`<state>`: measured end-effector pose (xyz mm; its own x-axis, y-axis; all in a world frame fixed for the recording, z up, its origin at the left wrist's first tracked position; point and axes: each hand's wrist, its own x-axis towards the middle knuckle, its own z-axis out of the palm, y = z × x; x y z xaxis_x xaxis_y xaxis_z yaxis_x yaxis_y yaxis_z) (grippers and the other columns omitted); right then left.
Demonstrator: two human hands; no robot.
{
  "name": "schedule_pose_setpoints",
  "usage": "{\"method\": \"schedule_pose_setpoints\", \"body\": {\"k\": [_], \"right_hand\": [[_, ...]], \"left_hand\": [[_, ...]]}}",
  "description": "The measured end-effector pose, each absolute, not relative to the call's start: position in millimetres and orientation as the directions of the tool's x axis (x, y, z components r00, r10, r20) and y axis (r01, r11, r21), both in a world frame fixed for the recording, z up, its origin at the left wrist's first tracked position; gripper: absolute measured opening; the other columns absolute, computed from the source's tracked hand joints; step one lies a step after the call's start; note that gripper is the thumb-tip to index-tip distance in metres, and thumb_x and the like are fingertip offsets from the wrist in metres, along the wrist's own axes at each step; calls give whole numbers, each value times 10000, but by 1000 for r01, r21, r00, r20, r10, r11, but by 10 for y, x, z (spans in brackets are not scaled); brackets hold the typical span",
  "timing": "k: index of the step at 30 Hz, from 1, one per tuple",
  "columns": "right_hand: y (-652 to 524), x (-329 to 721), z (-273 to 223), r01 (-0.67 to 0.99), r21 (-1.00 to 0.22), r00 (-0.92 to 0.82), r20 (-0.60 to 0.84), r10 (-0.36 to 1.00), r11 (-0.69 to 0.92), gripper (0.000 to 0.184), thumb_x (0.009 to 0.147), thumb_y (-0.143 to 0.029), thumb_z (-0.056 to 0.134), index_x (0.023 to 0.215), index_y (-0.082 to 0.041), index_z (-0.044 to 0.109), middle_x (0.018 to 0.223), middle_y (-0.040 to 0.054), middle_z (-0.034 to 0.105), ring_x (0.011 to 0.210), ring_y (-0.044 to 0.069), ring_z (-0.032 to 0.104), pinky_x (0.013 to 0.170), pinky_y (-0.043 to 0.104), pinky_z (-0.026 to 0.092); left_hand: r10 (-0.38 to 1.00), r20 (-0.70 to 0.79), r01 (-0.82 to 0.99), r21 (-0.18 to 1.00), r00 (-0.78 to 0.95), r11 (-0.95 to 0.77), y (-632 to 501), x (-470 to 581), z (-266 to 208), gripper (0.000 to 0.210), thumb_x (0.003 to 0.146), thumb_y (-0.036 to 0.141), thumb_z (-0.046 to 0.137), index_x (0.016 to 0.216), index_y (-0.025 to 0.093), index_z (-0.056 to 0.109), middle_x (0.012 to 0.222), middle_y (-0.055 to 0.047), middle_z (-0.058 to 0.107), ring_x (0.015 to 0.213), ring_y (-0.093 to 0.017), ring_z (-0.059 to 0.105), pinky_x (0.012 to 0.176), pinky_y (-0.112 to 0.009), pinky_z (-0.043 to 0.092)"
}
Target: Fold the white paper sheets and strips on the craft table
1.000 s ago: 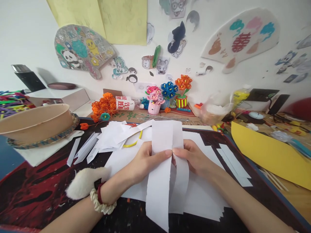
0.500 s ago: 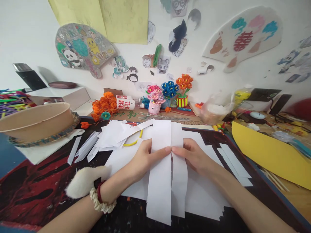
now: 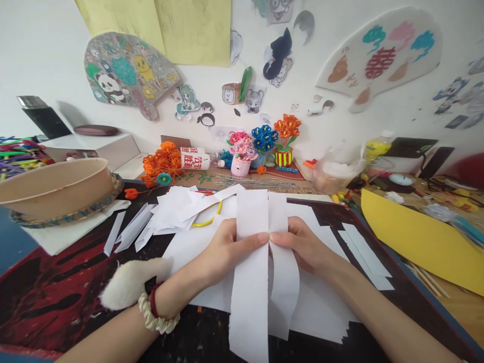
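From the head view, your left hand (image 3: 227, 246) and right hand (image 3: 305, 247) each grip the white paper (image 3: 249, 287), thumb tips meeting at its middle, other fingers largely hidden. It is between your hands, over flat white sheets (image 3: 317, 302); below your thumbs, its two strips hang apart. Paper pieces (image 3: 177, 209) lie piled beyond your left hand.

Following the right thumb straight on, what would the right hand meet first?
Most likely the left hand, at its thumb tip: the right hand points its thumb toward it over the white paper, though whether the tips touch is unclear.
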<state>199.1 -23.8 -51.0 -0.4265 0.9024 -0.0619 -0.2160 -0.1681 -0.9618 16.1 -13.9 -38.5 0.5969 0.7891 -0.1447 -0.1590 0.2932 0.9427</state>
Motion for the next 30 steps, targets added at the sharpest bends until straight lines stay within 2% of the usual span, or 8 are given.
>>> {"method": "schedule_pose_setpoints", "body": {"k": [5,12,22,26,30], "right_hand": [[-237,1990,-508,-215,-965,-419,-50,907,-152,243,738,-378,735,806,-145,709,740,37,694,652,155,624,593,263,484],[-233,2021,-496,-185,-973,-443,-46,895,-141,279,792,-382,695,942,-147,706,794,53,707,710,166,640,623,267,490],[-216,2028,-489,-161,-976,-419,-64,906,-144,283,758,-401,717,869,-143,683,788,50,692,698,170,627,601,267,475],[-216,2036,-487,-117,-985,-384,-70,921,-124,293,741,-420,724,785,-137,662,723,32,660,656,159,598,572,254,448],[-215,2039,-483,-93,-988,-396,-74,915,-120,301,750,-425,716,801,-134,658,732,27,643,636,137,570,547,234,420]], "left_hand": [[793,-158,-177,932,588,317,-134,176,-366,367,712,398,746,934,119,657,817,-87,687,688,-207,635,614,-306,484],[835,-170,-157,944,523,291,-124,196,-376,385,714,420,741,916,108,643,824,-106,681,715,-228,638,609,-316,490],[850,-161,-64,973,502,222,-116,184,-367,375,695,421,753,876,106,660,805,-102,693,686,-222,643,568,-299,479],[833,-188,0,975,521,220,-85,150,-344,364,684,410,766,863,104,681,838,-116,712,715,-227,657,603,-309,495],[824,-210,16,971,526,237,-73,130,-308,354,682,399,766,854,99,689,850,-126,718,707,-221,656,613,-317,502]]}}
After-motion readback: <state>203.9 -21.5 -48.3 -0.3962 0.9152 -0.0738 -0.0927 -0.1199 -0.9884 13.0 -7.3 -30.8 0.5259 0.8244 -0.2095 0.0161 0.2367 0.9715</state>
